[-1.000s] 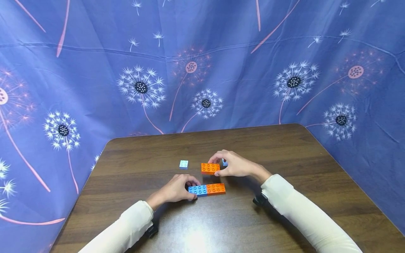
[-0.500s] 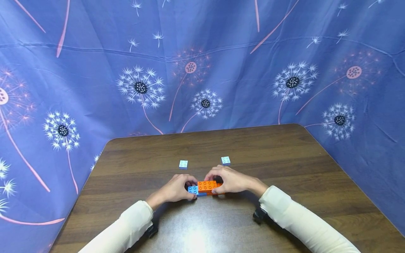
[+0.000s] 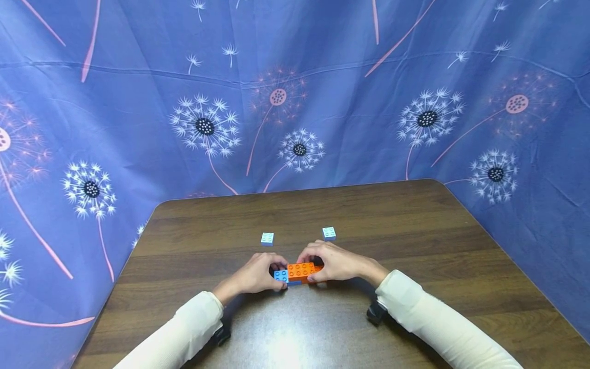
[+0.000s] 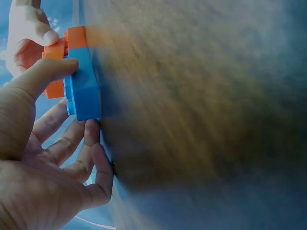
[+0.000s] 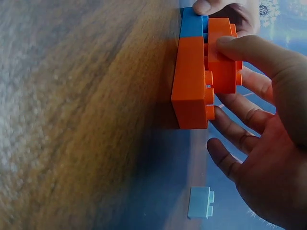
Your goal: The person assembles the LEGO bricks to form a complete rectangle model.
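A blue brick lies end to end with a lower orange brick on the table. My left hand holds the blue brick at its left end, thumb on the near side. An upper orange brick sits over the joint, across part of both bricks. My right hand pinches that upper brick between thumb and fingers. Studs of the lower bricks show beside and below it in the right wrist view; whether it is fully seated I cannot tell.
Two small light blue bricks stand farther back on the wooden table: one on the left, one on the right. A blue dandelion-patterned cloth hangs behind the table's far edge.
My right hand has brought the upper orange brick nearer and down onto the blue and lower orange bricks, uncovering the right small brick. My left hand has stayed on the blue brick.
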Tool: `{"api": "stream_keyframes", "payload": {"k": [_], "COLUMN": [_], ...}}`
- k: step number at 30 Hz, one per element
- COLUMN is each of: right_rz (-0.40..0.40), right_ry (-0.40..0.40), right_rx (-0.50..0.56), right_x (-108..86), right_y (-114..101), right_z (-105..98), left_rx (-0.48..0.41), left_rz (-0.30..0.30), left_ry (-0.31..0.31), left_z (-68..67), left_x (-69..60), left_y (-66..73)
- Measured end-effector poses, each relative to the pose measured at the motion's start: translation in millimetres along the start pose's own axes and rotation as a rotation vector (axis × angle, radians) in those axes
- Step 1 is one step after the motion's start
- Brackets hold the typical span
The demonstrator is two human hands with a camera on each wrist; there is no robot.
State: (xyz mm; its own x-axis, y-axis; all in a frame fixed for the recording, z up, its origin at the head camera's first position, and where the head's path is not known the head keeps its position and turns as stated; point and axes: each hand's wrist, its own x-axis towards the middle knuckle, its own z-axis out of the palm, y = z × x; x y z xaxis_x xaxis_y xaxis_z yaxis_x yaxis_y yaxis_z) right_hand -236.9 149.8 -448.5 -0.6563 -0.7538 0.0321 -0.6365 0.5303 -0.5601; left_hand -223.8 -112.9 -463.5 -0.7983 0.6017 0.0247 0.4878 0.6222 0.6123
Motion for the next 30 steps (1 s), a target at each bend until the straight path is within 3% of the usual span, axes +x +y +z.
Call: {"api": "stream_keyframes", "payload": {"k": [8, 16, 30], "right_rz": [-0.013, -0.013, 0.025], "right_ry": [-0.004, 0.008, 0.028], "right_rx": [-0.014, 0.05, 0.103], "right_x": [2.5, -1.4, -6.6], "right_y": [-1.6, 2.6, 3.5], "right_z": [0.1, -0.4, -1.2], "left_rx": [-0.143, -0.157, -0.166], "left_rz": [0.01, 0.019, 0.021], "left_ry": [0.041, 0.084, 0.087], "left_z": [0.2, 4.3, 4.7], "left_x": [0.2, 0.8, -1.5], "left_y": [2.0, 3.1, 3.9]}}
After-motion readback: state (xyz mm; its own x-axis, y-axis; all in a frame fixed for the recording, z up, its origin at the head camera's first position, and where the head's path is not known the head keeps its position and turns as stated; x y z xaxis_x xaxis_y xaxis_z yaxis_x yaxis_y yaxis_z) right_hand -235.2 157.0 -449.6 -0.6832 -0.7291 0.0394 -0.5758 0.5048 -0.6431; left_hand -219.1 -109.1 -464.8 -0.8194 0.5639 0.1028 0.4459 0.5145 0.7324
